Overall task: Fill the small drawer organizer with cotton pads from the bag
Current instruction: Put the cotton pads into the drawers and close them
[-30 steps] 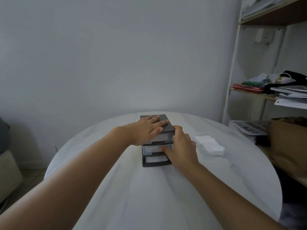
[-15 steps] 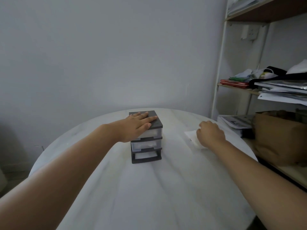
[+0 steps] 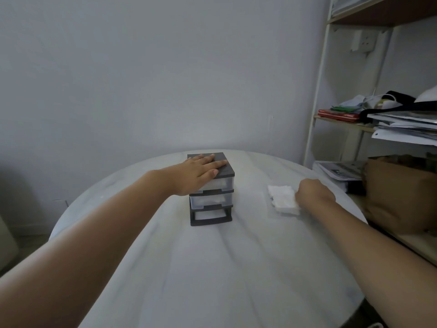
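Head view. Small dark-grey plastic drawer organizer with translucent drawers: upright mid-table on the round white marbled table, long axis vertical, drawer fronts facing the camera. Left hand: flat on its lid, fingers straight, holding nothing. Clear bag of white cotton pads: flat, to the organizer's right, apart. Right hand: curled against its right edge; grip hidden, cannot tell.

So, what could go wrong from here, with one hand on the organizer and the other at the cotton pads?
1. The two upper drawers look closed and the left hand lies flat on the drawer organizer, so no drawer is ready to take pads.
2. The right hand holds the cotton pads at one edge only, so the stack may spill onto the table when lifted.
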